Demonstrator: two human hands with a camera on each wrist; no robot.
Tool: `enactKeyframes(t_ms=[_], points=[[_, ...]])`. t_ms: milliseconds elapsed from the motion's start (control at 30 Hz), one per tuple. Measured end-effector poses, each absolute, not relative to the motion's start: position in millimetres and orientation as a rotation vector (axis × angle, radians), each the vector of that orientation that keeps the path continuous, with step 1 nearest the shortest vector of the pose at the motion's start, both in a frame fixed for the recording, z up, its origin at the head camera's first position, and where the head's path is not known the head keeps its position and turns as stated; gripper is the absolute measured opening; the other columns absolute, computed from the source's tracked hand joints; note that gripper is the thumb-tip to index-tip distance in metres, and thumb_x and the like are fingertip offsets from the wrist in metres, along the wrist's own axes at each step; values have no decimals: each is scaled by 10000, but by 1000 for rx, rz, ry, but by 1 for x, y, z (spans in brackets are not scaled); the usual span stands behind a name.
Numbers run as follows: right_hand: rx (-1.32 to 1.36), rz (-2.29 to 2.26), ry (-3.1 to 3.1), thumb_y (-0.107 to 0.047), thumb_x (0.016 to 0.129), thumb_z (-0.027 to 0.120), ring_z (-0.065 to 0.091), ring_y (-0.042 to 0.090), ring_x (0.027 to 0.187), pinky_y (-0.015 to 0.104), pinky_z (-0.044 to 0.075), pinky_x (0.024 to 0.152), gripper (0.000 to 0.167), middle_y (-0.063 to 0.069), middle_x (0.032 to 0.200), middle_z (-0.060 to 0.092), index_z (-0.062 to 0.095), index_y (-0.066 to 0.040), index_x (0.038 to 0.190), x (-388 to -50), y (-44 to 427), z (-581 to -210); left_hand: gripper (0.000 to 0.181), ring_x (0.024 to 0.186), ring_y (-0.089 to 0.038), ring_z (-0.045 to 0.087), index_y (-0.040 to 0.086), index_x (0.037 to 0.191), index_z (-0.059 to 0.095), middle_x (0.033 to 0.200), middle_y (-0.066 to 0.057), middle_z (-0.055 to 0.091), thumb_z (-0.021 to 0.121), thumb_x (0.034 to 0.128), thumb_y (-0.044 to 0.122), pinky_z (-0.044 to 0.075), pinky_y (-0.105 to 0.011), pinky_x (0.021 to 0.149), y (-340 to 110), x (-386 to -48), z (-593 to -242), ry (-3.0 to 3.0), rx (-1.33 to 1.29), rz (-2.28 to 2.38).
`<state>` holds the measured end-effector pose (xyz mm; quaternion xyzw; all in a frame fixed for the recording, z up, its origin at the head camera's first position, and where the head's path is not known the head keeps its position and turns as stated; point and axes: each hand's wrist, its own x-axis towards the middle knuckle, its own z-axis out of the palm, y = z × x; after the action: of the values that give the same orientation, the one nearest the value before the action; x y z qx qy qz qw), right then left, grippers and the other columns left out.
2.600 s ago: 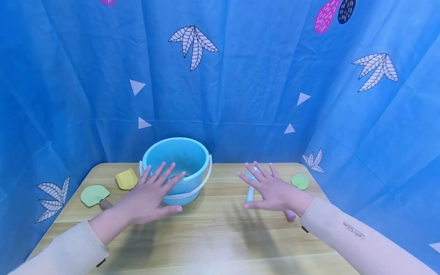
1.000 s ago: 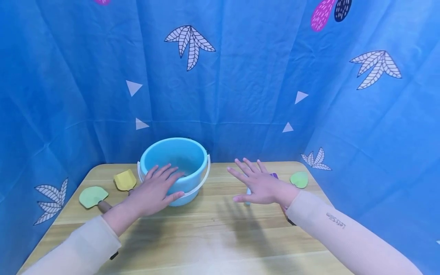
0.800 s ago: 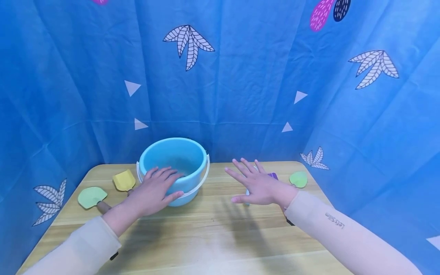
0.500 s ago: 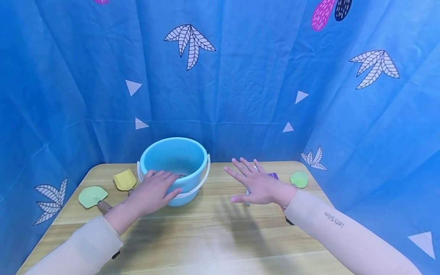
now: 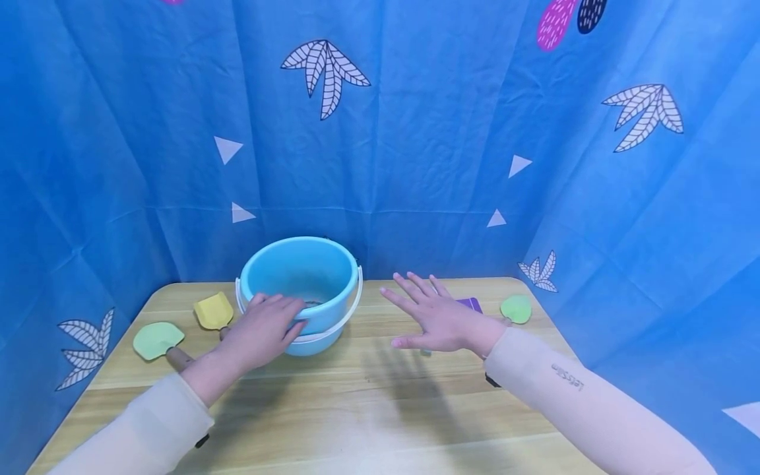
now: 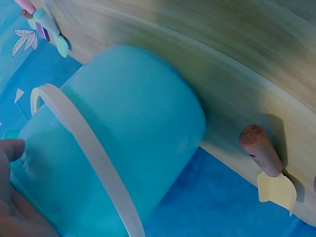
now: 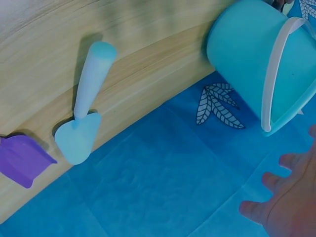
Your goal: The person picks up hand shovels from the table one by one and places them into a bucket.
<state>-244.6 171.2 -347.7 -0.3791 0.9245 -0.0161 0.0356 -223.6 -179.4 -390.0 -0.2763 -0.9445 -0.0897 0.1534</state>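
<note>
A light blue bucket [image 5: 323,319] stands upright on the table, its white handle [image 6: 94,153] hanging down across the front. My left hand [image 5: 264,332] grips the near left part of the rim, fingers over the edge and thumb outside; the fingertips inside are hidden. Spread wide in the air right of the bucket, my right hand [image 5: 439,321] touches nothing. Beneath it lies a light blue toy trowel [image 7: 91,81], mostly covered by the hand in the head view but plain in the right wrist view.
A yellow toy shovel [image 5: 214,310] and a pale green one [image 5: 157,340] lie left of the bucket. On the right are a purple toy shovel [image 7: 24,158] and a green toy tool [image 5: 515,308]. Blue curtain [image 5: 427,132] surrounds the wooden table [image 5: 356,409].
My left hand's fingers have gone from spread in front of the bucket to curled over its rim. My right hand has drifted a little left, still spread.
</note>
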Motion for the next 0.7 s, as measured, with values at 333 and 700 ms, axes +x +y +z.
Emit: enactKeyframes(t_ms=[333,700], points=[[-1177,-72,2836,-798,895,339,-13,294,1536,584,19,1180,881,6,1680,-17,70,-354,1606,-251,159,-350,171,813,-160,521,204,913,567,802,111,560,733,903,243,330,-386,763,-181,-223,-388,-2693,-782,-229],[-1191,-198,2819,-772,902,382,14,294,1536,573,21,1184,868,14,1680,37,135,-331,1608,-262,147,-346,181,768,-154,488,203,890,544,769,113,530,725,894,211,301,-359,727,-180,-225,-391,-2659,-791,-200]])
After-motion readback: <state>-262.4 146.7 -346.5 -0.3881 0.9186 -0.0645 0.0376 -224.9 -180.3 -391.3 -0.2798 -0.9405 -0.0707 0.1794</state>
